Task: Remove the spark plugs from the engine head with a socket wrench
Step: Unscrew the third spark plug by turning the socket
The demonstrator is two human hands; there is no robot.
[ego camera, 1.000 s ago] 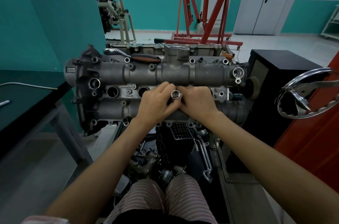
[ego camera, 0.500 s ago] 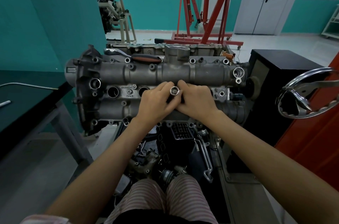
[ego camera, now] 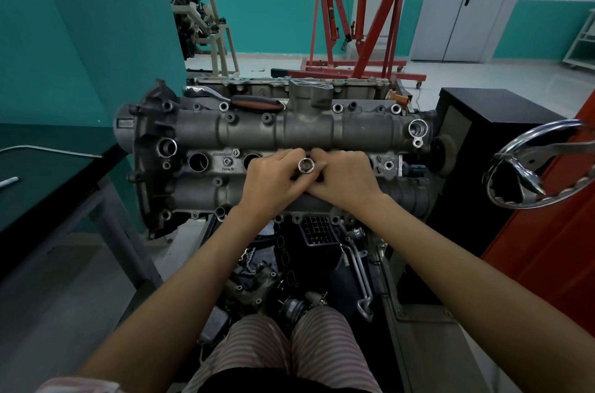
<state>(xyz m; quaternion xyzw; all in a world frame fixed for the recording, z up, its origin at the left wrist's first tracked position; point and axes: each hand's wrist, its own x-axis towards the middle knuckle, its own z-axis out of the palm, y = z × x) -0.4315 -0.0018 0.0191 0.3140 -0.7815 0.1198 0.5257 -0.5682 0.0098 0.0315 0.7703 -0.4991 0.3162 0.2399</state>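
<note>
A grey engine head (ego camera: 309, 132) lies across a stand in front of me, with open round plug wells (ego camera: 198, 162) along its middle row. A shiny socket (ego camera: 306, 165) stands upright over the middle of that row, its open end facing me. My left hand (ego camera: 273, 183) and my right hand (ego camera: 346, 178) meet around it, and both pinch the socket with their fingertips. The well under the socket is hidden by my hands. A ratchet wrench with a dark red handle (ego camera: 254, 103) lies on the head's far edge.
A green-topped bench (ego camera: 48, 186) with a metal rod stands at the left. At the right are a black cabinet (ego camera: 489, 122) and a chrome handwheel (ego camera: 541, 167). Loose engine parts (ego camera: 289, 280) lie below the head. A red engine hoist (ego camera: 354, 22) stands behind.
The socket and both hands stay over the same well; the socket has shifted only slightly between the fingertips.
</note>
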